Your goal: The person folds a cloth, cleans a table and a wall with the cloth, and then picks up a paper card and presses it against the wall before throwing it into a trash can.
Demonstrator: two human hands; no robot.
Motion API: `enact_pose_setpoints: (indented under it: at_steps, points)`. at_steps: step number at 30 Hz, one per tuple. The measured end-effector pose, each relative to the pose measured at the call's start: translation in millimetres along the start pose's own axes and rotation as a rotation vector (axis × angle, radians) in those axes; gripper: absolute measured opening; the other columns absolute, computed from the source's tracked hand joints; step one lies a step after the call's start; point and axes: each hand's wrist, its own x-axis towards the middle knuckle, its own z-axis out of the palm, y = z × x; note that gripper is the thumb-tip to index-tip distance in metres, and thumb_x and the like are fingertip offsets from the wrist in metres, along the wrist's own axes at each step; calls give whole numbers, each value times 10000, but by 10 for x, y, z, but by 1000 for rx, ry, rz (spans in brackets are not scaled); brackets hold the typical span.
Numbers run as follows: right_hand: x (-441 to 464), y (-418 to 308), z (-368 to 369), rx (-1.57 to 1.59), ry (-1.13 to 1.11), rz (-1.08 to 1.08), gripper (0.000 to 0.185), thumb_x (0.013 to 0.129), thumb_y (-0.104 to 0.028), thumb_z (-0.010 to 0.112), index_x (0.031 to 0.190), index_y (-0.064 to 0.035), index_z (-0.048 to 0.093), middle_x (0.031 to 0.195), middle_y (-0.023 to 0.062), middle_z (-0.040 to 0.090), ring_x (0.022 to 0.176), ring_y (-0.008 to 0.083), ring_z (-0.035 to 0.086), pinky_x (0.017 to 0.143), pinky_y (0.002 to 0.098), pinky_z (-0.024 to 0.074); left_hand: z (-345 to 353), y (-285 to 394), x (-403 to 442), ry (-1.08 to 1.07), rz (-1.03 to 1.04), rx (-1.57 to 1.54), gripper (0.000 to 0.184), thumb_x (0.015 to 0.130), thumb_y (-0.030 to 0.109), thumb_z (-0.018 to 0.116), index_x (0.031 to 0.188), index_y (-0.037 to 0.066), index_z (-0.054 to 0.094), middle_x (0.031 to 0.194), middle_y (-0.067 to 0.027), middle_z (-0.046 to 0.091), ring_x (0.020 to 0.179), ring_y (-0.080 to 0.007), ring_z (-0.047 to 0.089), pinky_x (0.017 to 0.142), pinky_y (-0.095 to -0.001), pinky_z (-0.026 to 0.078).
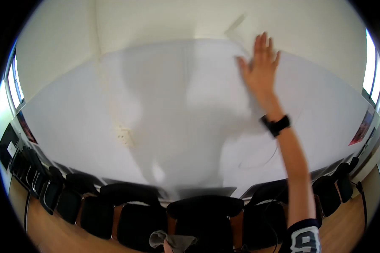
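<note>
My right hand (pixel 262 71) lies flat near the top edge of a white sheet (pixel 207 92) on the wall, its fingers spread and nothing in them. A black watch (pixel 278 125) is on that wrist. At the bottom edge, only a small part of my left hand (pixel 168 248) shows, against a grey cloth (pixel 177 242); its fingers are mostly hidden. A thin dark cable (pixel 271 157) hangs by the right forearm.
Black chairs (pixel 202 223) stand in a row along the wall. A socket (pixel 124 137) is at the left of the sheet. Posters (pixel 362 128) and windows (pixel 370 67) show at the sides, with a wooden floor (pixel 59 236) below.
</note>
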Motion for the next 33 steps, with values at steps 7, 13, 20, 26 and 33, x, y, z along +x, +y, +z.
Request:
enact_pose_setpoints:
  at_steps: [7,13,20,26,33]
  points:
    - [-1690,-1523,131,500,-608,-177,796,870,-541,454,1438,-40,210,1489,95,255,1371,238,245,1088,477,229,424,204,277,-6,-47,148,459,831,370,631,1116,62,445,945,-60,564,857,-207,549,780,-331,496]
    - [-2446,-1168,-58,631,-732,-346,702,920,-509,401,1469,-144,162,1513,-19,204,1370,134,233,1115,350,223,677,142,319,-9,-56,251,449,836,370,621,1114,59,452,945,-62,568,860,-210,552,782,-334,496]
    - [-1457,903,-595,213,-492,-115,726,877,-475,498,1445,-113,227,1507,32,221,1386,223,195,1113,438,191,1087,44,485,-99,-92,377,439,842,369,610,1111,57,460,946,-65,572,863,-214,555,785,-338,496]
    - [-2145,1504,-782,34,-390,393,825,857,-491,505,1448,-25,165,1509,191,128,1401,365,78,1097,553,79,1403,-3,661,-169,-141,463,430,847,369,600,1109,54,468,946,-67,575,865,-216,558,787,-341,495]
    - [-3084,726,-708,132,-567,609,818,862,-444,512,1440,12,158,1511,217,92,1413,337,50,1097,554,50,912,48,492,-131,-111,417,421,853,368,589,1107,52,476,947,-70,580,868,-220,561,789,-345,495]
